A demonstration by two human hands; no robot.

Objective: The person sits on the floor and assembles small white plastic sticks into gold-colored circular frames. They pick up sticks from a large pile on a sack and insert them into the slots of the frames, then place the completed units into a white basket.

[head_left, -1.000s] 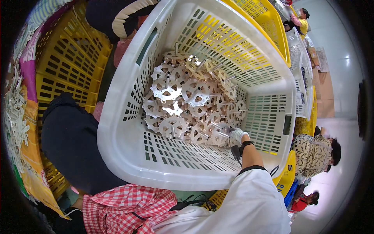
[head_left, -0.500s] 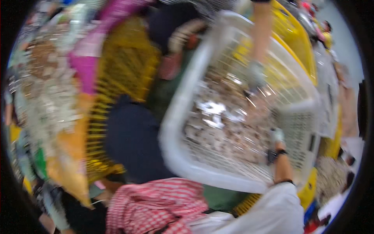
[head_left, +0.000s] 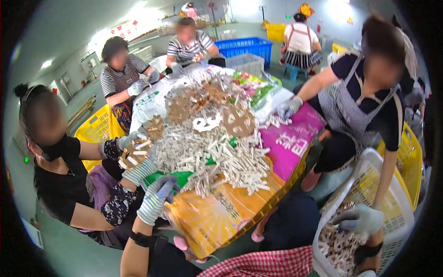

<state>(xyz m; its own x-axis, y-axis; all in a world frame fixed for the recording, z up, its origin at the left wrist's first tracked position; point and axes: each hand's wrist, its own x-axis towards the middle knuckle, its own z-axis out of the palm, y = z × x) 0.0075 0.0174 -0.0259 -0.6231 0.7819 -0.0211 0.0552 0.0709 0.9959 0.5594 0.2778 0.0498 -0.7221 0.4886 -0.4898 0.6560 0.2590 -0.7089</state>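
My left hand [head_left: 157, 198], in a striped glove, is raised beside the near left edge of a sack-covered work surface. Its fingers are bent together; anything between them is too small to make out. Close by lies a heap of small whitish strips [head_left: 230, 161], with round brown cut-out discs [head_left: 238, 121] behind it. My right hand [head_left: 362, 219], gloved, hangs over a white plastic basket [head_left: 323, 231] at the lower right. Its fingers point left, loosely spread, with nothing seen in them. Small brown and white cut-out pieces [head_left: 339, 249] fill the basket below. A co-worker's bare forearm reaches in behind my glove.
A co-worker on the left holds a cut-out disc [head_left: 135, 155]. Two others sit across the surface, and one sits at the right beside the basket. Yellow baskets [head_left: 408, 161] stand behind it, and a blue crate [head_left: 244, 50] is farther back. A red checked cloth [head_left: 263, 265] lies below.
My view has swung up and left from the basket to the work surface and the people around it. My left hand has come into view; my right hand is still at the basket.
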